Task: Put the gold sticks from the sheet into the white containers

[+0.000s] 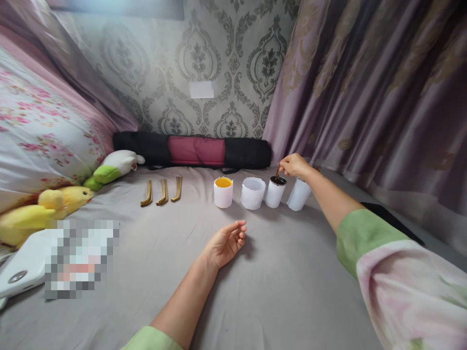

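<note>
My right hand (295, 165) pinches a thin brownish-gold stick (278, 170) over a white cylindrical container (275, 195) with a dark inside. The stick's lower end dips towards that container's mouth. To its right, partly behind my forearm, is another white cylinder (297, 197), with brownish tips just showing above my wrist. A wider white tub (252, 194) and a white cup with a yellow inside (223, 194) stand to the left. Palm up, my left hand (226, 244) rests in front of them, fingers loosely curled and holding nothing.
Three bundles of thin gold bent sticks (162, 192) lie left on the grey sheet (153, 272). Plush toys (69, 197) and a white device (29, 262) are at far left. A black and maroon rolled bag (197, 150) lies along the wall. Curtains (350, 97) hang right.
</note>
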{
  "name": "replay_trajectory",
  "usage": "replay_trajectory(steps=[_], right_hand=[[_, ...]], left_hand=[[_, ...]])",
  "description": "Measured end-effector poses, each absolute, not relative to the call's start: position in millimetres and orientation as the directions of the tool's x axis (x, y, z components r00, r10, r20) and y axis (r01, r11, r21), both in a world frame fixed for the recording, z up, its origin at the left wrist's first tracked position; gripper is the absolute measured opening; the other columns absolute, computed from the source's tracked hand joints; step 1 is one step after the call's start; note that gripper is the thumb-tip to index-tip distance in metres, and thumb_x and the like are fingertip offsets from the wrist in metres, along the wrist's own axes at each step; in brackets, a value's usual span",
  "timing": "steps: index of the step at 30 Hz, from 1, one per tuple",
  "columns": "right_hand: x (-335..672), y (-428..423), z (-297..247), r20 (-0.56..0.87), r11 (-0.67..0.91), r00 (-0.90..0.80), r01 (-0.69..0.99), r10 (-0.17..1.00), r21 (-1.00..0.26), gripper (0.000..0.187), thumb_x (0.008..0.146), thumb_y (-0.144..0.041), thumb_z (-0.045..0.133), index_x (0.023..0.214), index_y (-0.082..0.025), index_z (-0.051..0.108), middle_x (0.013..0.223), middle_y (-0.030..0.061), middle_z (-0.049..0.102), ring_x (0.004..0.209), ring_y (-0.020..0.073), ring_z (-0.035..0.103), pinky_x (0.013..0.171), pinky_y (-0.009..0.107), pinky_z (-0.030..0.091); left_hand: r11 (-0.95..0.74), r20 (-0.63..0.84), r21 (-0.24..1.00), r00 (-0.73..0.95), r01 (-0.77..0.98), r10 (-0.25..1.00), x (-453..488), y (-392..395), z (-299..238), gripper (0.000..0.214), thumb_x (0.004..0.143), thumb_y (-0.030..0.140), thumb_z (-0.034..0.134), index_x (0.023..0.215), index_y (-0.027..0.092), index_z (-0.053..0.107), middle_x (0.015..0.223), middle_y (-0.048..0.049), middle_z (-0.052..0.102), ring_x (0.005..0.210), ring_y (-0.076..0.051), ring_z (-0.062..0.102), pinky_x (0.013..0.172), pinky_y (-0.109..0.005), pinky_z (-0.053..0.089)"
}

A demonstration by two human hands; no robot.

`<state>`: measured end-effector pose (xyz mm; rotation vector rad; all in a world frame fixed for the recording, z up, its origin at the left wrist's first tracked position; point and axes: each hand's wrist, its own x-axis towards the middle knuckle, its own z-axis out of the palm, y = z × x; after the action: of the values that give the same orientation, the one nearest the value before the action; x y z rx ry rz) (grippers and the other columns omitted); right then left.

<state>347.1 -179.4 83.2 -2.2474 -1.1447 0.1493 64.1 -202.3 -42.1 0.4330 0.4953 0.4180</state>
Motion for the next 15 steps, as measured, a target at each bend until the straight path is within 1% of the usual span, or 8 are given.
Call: replay_trajectory(steps=[9,15], right_hand=[[347.8,-182.5,84.4,0.174,-0.447,0.628,0.696,0.758,-0.562,0.015,0.078,-0.021,0.052,0.08,-0.012,0.064,0.075,0.0059,0.066,0.039,0.0028,0.046,0.038,0.015,0.037],[345.6,-185.6,88.3,0.175,-0.474,0.667,0.666,0.724,-0.577,0.017,0.077,-0.022,0.052,0.083,-0.012,0.065,0.073,0.0063,0.067,0.04,0.0036,0.048,0.039,0.014,0.037]], left_hand=[[0.825,-0.358,0.495,0.801,-0.272,0.479,63.8,-202.3,-43.4,0.016,0.073,0.013,0.058,0.089,0.011,0.055,0.071,-0.0012,0.055,0.056,-0.005,0.051,0.05,-0.016,0.043],[0.828,-0.35,0.488,0.807,-0.277,0.476,63.5,-202.2,-43.3,0.016,0.073,0.013,0.058,0.088,0.011,0.055,0.071,-0.0016,0.055,0.055,-0.005,0.051,0.049,-0.016,0.043]])
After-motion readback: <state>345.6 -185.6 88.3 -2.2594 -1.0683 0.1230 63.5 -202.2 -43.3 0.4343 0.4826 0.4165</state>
